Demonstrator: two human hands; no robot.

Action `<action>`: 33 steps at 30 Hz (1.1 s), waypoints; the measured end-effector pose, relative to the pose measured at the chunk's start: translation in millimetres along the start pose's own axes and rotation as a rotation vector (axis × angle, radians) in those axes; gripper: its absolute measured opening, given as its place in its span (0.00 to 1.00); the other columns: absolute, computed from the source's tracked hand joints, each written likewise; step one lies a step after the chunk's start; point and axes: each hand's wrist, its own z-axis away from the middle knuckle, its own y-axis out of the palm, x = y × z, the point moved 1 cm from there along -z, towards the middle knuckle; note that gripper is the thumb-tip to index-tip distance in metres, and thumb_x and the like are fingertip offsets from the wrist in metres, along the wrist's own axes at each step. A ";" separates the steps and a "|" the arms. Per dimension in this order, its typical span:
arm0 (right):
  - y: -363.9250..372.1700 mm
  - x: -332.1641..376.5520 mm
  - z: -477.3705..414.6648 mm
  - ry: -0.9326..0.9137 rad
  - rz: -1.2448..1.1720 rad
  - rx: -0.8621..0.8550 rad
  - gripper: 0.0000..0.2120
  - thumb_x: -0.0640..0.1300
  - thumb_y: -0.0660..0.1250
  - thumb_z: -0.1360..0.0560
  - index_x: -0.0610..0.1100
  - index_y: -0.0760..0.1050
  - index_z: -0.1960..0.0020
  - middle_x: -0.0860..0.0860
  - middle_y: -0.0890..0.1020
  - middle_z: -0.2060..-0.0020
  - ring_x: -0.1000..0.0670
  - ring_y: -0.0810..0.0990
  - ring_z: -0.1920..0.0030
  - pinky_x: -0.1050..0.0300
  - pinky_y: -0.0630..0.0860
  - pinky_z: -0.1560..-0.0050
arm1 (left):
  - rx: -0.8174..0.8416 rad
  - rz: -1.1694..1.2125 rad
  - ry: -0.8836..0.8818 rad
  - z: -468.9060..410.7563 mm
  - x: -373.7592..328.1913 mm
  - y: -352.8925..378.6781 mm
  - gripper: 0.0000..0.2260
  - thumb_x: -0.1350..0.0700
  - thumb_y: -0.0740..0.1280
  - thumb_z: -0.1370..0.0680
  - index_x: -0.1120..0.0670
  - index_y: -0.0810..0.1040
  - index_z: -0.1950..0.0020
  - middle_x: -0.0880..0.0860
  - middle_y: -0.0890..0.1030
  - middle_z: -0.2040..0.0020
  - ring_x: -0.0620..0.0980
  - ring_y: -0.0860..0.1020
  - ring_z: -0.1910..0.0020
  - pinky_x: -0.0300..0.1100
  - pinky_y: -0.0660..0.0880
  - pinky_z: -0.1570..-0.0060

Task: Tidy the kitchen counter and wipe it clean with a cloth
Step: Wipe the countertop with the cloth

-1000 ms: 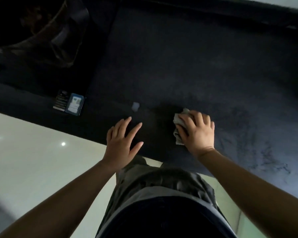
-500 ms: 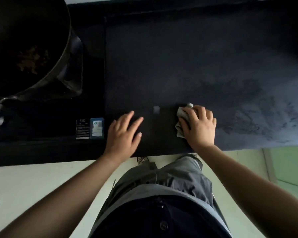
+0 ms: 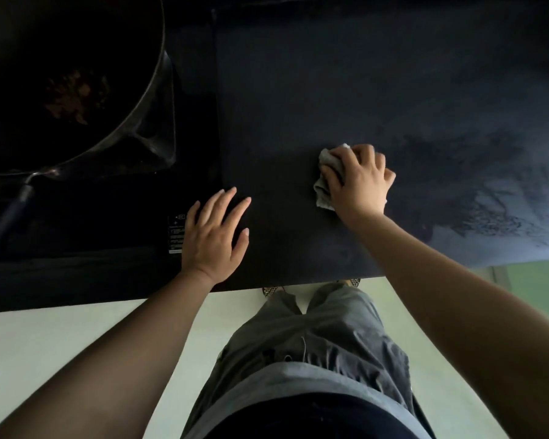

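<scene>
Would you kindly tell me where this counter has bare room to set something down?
The counter is bare behind the cloth and right hand, and between the left hand and the cloth. Right of the cloth it is bare but streaked. The stove, left, is crowded by the wok.

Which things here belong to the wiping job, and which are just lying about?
In the job: grey cloth, right hand gripping it, left hand laid flat, dark counter.

Just lying about: pan holding brown scraps, black hob beneath it, printed label on the hob, dark hose.
</scene>
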 end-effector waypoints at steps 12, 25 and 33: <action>6.2 -10.0 46.6 -0.103 0.023 -0.105 0.15 0.55 0.64 0.26 0.51 0.76 0.43 0.46 0.77 0.46 0.42 0.72 0.46 0.47 0.66 0.49 | -0.014 0.019 -0.019 -1.5 -0.7 -0.6 0.23 0.49 0.57 0.25 0.48 0.67 0.30 0.53 0.68 0.28 0.53 0.64 0.29 0.54 0.57 0.32; 22.9 35.4 38.3 -0.300 -0.012 0.021 0.14 0.55 0.64 0.26 0.53 0.75 0.42 0.46 0.77 0.45 0.42 0.73 0.46 0.46 0.68 0.48 | 0.008 0.013 -0.021 -2.0 0.0 -1.5 0.23 0.48 0.59 0.25 0.47 0.67 0.30 0.52 0.67 0.28 0.51 0.63 0.29 0.54 0.57 0.32; 10.4 9.5 2.0 -0.001 -0.005 -0.086 0.15 0.55 0.64 0.26 0.51 0.75 0.42 0.45 0.75 0.45 0.39 0.71 0.45 0.45 0.66 0.48 | 0.016 0.029 -0.025 -2.7 1.5 -0.5 0.23 0.48 0.58 0.25 0.47 0.67 0.29 0.51 0.67 0.27 0.51 0.63 0.28 0.53 0.56 0.31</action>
